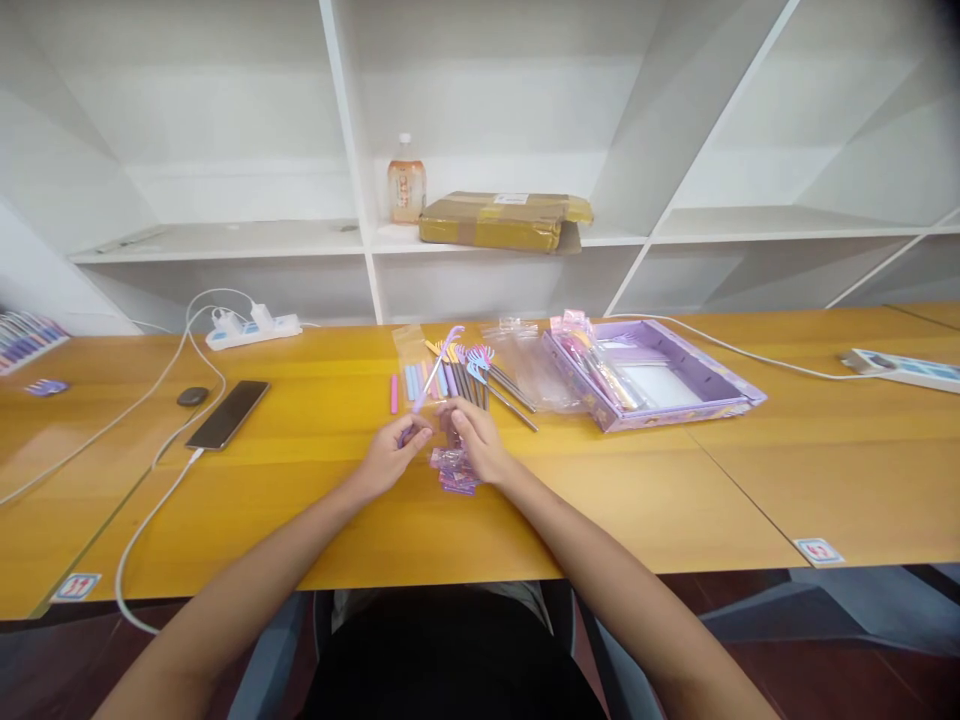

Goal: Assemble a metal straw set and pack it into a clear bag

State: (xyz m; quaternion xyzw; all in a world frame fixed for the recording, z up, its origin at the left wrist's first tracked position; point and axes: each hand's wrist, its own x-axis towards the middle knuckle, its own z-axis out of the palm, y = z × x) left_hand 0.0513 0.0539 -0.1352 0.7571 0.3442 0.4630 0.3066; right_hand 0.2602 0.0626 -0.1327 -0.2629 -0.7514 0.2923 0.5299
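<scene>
Black clothes point(450, 655) showed closest, on the person at the bottom. Big white shelves point(495, 90) stood at the back. Before them was a long yellow-brown worktop point(637, 510). A purple tray point(682, 414) sat on it, to the right, with shiny packs point(600, 370) inside. A brown box point(487, 220) lay on a shelf. On the worktop, a bunch of claw-ended sticks point(480, 370) lay just behind the hands. The left hand point(394, 455) was closed around one end of a thin purple-ended stick point(432, 375), which slanted up over the worktop. The right hand point(476, 440) was beside it, fingers bent by clear plastic point(445, 428); whether they gripped it was hard to tell. Small shiny packets point(456, 482) lay under that hand. A tiny pink tube point(394, 394) lay left of the bunch.
</scene>
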